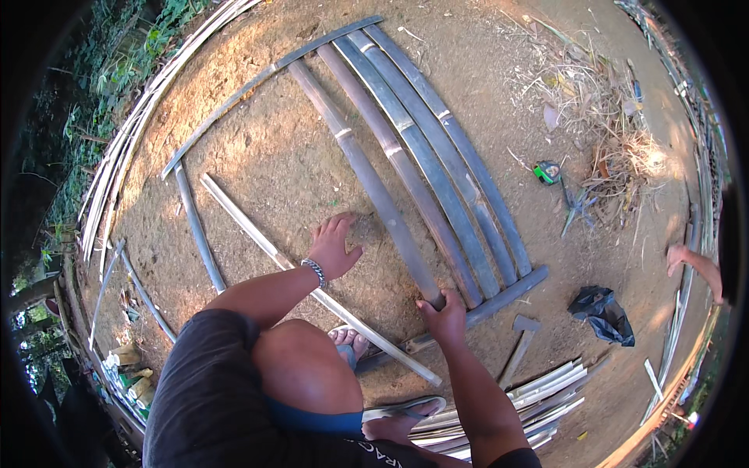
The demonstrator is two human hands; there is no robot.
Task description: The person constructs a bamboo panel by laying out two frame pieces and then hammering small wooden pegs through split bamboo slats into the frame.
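Note:
My right hand (445, 318) is closed around the near end of a split bamboo slat (367, 175), just above the near bamboo crosspiece (511, 295). The slat's far end meets a long far crosspiece (234, 103). To its right, several more bamboo slats (402, 160) lie side by side between the two crosspieces. My left hand (335, 248) is open over the soil, fingers spread and holding nothing, with a metal bracelet on the wrist. A pale bamboo strip (253, 232) runs diagonally beneath my left forearm.
A hatchet-like tool (518, 352) lies near my right forearm, beside a pile of split bamboo (538, 402). Farther right are a black plastic bag (602, 313), a green tape measure (548, 172) and dry grass (605, 136). Another person's hand (690, 261) shows at the right edge.

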